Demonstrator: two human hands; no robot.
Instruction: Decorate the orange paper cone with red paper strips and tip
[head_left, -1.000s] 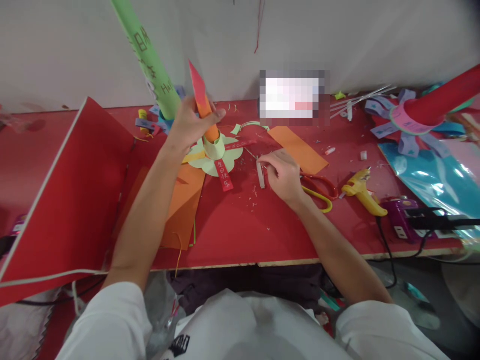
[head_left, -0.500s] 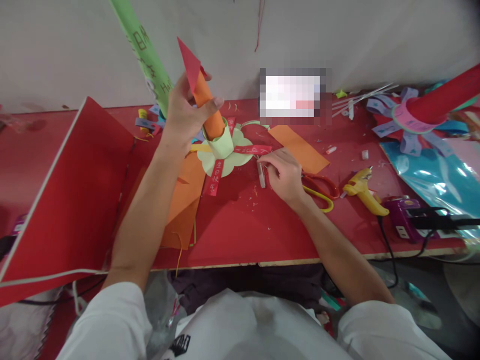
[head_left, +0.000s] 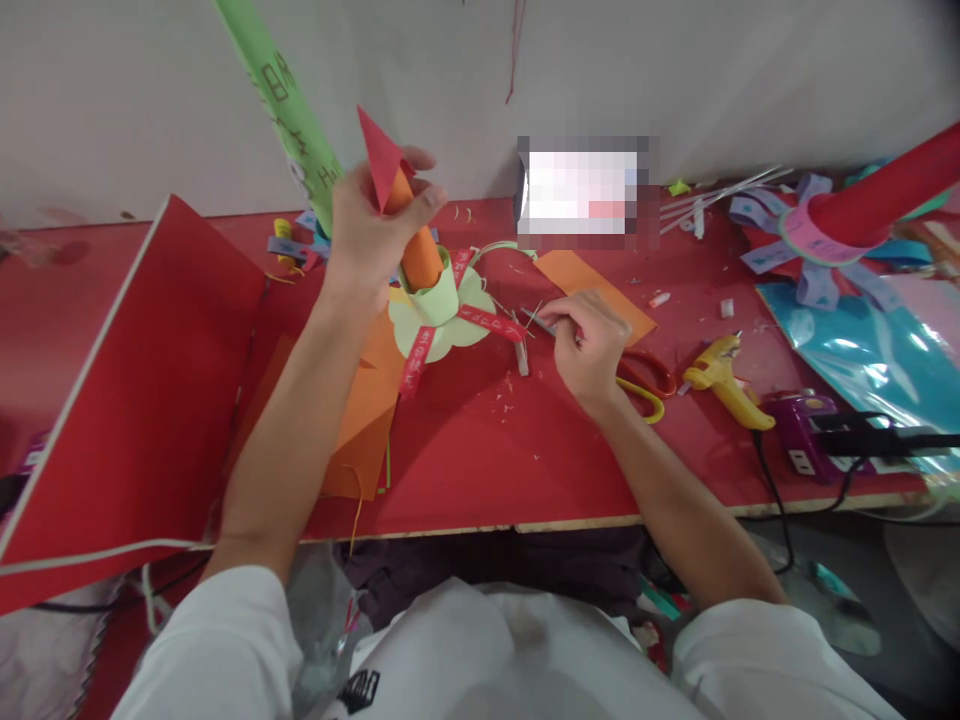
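Observation:
My left hand [head_left: 379, 215] is wrapped round an orange paper tube [head_left: 421, 258] with a red paper triangle [head_left: 381, 150] at its top. The tube's lower end stands in a pale green paper collar [head_left: 435, 303] on a scalloped pale green base [head_left: 448, 338]. Red lettered strips [head_left: 491, 322] fan out from the collar. To their right, my right hand [head_left: 592, 345] is closed, fingers curled. Whatever it may pinch is hidden. Scissors [head_left: 651, 375] with red and yellow handles lie partly beneath it, and a small whitish stick [head_left: 520, 352] lies to its left.
A yellow glue gun [head_left: 724, 378] and a purple power strip [head_left: 806, 430] with cords are at right. Orange paper [head_left: 600, 295] lies behind my right hand. A red board [head_left: 142, 400] stands at left, and a green tube [head_left: 281, 105] leans behind my left hand.
My left hand and the tube have come down slightly, and the base has shifted a little left. My right hand has moved right, away from the red strip's end.

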